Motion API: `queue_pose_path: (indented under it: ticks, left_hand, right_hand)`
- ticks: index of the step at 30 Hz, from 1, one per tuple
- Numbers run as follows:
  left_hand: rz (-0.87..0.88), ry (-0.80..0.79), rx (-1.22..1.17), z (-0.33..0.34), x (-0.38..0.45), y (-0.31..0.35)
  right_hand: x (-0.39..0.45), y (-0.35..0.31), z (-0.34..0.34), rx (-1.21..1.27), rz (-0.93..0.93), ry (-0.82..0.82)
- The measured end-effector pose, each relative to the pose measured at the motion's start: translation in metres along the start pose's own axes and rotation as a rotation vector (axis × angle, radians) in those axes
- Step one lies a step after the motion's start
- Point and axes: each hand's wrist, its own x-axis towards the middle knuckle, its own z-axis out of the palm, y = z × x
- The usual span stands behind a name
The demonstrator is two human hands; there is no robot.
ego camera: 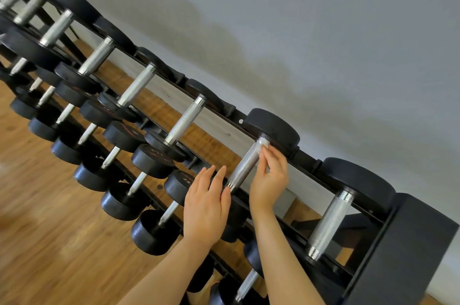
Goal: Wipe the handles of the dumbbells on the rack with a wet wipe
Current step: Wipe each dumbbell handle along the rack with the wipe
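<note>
Right hand [267,180]: thumb and fingertips pinch a small white wet wipe [264,143] against the far end of a knurled steel handle [245,164], just under the dumbbell's rear black head [273,128]. Left hand [205,201]: fingers straight and close together, tips at the handle's near end, holding nothing. This dumbbell lies across the top tier of the black rack [410,242], second from its right end. More dumbbells fill the lower tiers. Wooden floor [49,230] below; grey wall [323,43] behind.
</note>
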Motion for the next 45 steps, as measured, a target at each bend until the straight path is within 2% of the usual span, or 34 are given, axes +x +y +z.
queue_pose_path:
  ticks: [6,16,21,29,33,41,45]
  left_hand:
    - [0.004,-0.001,-0.001,0.002,0.000,-0.001]
    - [0.028,0.033,-0.016,0.002,0.000,-0.002]
    - [0.028,0.036,-0.012,0.003,0.000,-0.003]
    - [0.026,0.043,-0.018,0.004,0.000,-0.003]
    - [0.030,0.046,-0.011,0.004,0.000,-0.003]
    - [0.044,0.055,-0.021,0.005,0.000,-0.005]
    - [0.051,0.060,-0.020,0.004,0.000,-0.005]
  right_hand:
    - [-0.005,0.000,0.002,0.044,0.005,-0.012]
    - [-0.014,0.005,-0.006,-0.068,-0.075,-0.020]
    - [0.008,0.002,-0.004,-0.034,0.001,0.009]
    - [-0.006,0.004,-0.009,-0.033,-0.034,-0.039]
    - [0.011,-0.001,-0.006,-0.012,-0.016,0.003]
    - [-0.011,0.004,-0.012,-0.073,-0.137,-0.071]
    - [0.005,0.001,-0.007,-0.042,-0.076,-0.029]
